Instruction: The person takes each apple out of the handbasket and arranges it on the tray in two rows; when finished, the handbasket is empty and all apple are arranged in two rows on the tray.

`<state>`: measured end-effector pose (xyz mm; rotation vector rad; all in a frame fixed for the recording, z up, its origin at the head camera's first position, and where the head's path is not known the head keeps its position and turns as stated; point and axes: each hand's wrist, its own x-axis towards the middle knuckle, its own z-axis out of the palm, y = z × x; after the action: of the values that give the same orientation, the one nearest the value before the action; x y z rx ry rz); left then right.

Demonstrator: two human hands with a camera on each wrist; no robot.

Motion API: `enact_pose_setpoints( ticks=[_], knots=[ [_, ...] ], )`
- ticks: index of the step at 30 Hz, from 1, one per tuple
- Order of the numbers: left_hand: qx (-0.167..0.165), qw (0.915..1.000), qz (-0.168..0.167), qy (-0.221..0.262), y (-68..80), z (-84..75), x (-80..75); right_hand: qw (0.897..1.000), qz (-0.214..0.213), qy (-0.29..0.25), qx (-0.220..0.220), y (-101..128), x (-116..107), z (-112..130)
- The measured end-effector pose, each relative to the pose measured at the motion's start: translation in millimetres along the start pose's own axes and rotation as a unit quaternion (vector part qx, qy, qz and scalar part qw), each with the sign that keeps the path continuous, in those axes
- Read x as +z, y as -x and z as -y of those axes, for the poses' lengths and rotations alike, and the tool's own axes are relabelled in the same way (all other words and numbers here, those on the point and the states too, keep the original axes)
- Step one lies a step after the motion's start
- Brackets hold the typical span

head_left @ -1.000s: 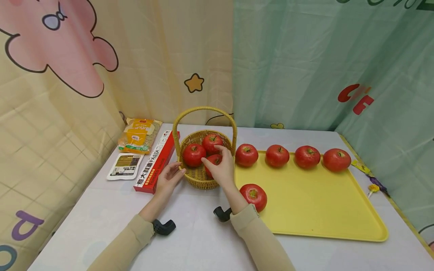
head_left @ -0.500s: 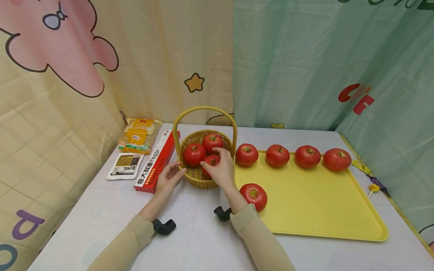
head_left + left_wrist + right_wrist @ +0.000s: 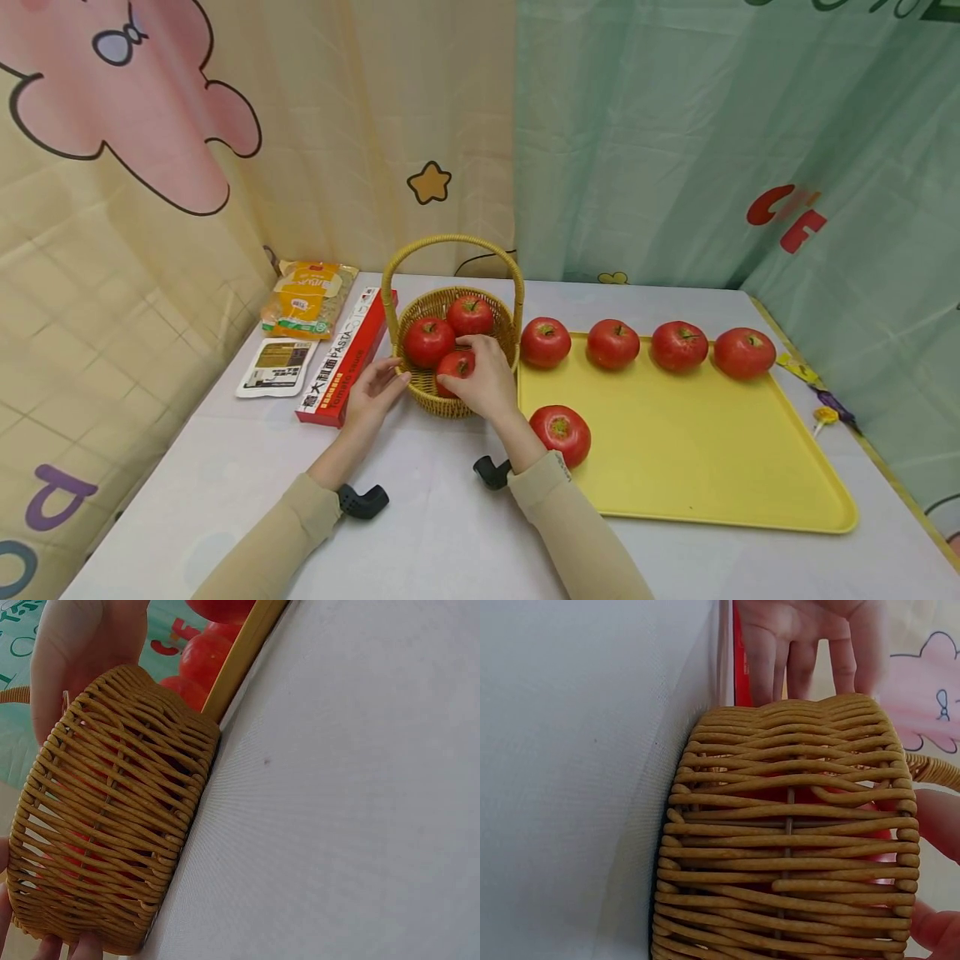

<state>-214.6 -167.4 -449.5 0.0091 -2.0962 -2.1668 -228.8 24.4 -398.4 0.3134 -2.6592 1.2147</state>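
Basket (image 3: 450, 392) of woven wicker holds three tomatoes, landmark for all else. Left hand (image 3: 375, 393) rests straight fingers on its left wall. Right hand (image 3: 486, 382) curls fingers round the front tomato (image 3: 452, 365) inside. Right of the basket, a yellow tray (image 3: 697, 467) carries five tomatoes.

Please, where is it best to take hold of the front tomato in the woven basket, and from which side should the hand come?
Grip the front tomato around its round sides, coming from above. The basket wall encloses it, and two other tomatoes crowd it behind, so only the top is free. The right hand already curls over it from above, in front of the handle.
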Motion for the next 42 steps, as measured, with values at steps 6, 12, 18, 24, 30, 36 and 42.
enact_pose_setpoints(
  ticks=[6, 12, 18, 24, 30, 36, 42],
  knots=[
    [-0.006, 1.0, 0.003, 0.0, 2.0, -4.9, -0.6, 0.999, 0.04, 0.024, -0.011, -0.1, 0.5, 1.0],
    [-0.004, 1.0, 0.004, 0.001, -0.4, 0.9, -2.7, 0.997, 0.072, 0.016, -0.027, -2.2, 1.6, 2.0],
    [-0.01, 0.9999, 0.004, 0.001, 0.1, 0.2, -2.6, 0.995, 0.09, 0.019, -0.026, -4.4, 1.4, 2.4],
    [-0.013, 0.9998, 0.003, -0.011, 0.3, -1.0, -1.8, 0.994, 0.106, 0.028, -0.014, -5.9, -0.1, 3.6],
    [-0.006, 1.0, 0.003, -0.005, -0.7, 1.0, -2.1, 0.993, 0.118, 0.024, -0.009, -7.8, -1.5, 3.7],
    [-0.005, 1.0, 0.001, -0.004, -1.7, 2.3, -1.9, 0.992, 0.126, 0.022, -0.01, -8.7, -2.6, 3.7],
    [-0.005, 1.0, 0.005, 0.0, -1.3, 1.5, -1.9, 0.991, 0.13, 0.02, -0.006, -8.8, -3.1, 4.3]
  ],
)
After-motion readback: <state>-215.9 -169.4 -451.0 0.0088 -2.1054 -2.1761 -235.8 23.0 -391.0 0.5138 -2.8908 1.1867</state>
